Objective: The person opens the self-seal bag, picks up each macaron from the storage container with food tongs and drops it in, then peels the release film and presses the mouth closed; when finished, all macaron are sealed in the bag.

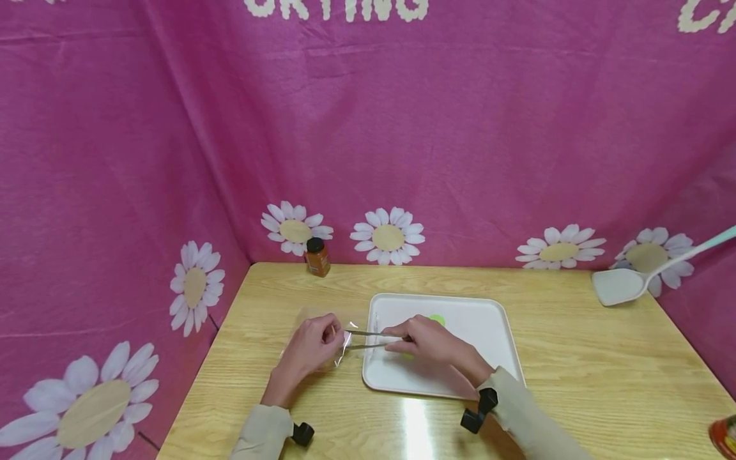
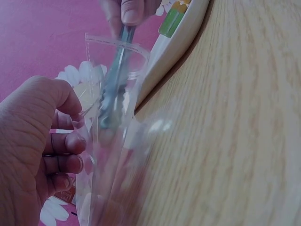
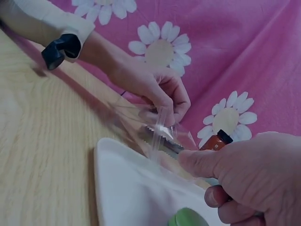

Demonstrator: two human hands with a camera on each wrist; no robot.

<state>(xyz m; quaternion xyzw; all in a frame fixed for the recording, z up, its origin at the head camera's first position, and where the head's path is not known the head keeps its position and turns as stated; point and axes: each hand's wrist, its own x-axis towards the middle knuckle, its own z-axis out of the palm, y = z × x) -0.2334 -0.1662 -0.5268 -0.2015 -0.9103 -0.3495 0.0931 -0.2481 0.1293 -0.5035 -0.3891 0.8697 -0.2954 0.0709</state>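
My left hand pinches the edge of a clear plastic bag between thumb and finger, its other fingers curled. The bag's mouth faces right. My right hand grips a pair of metal tongs, whose toothed ends reach inside the bag in the left wrist view. Whether the tongs clasp anything there I cannot tell. Beneath my right hand lies a white tray. On it sits a round green piece, perhaps a macaron; my hand partly covers what is on the tray.
At the table's back left stands a small orange-brown bottle with a black cap. A white spatula with a pale green handle is at the back right. Part of a red container shows at the right edge. Pink flowered cloth surrounds the table.
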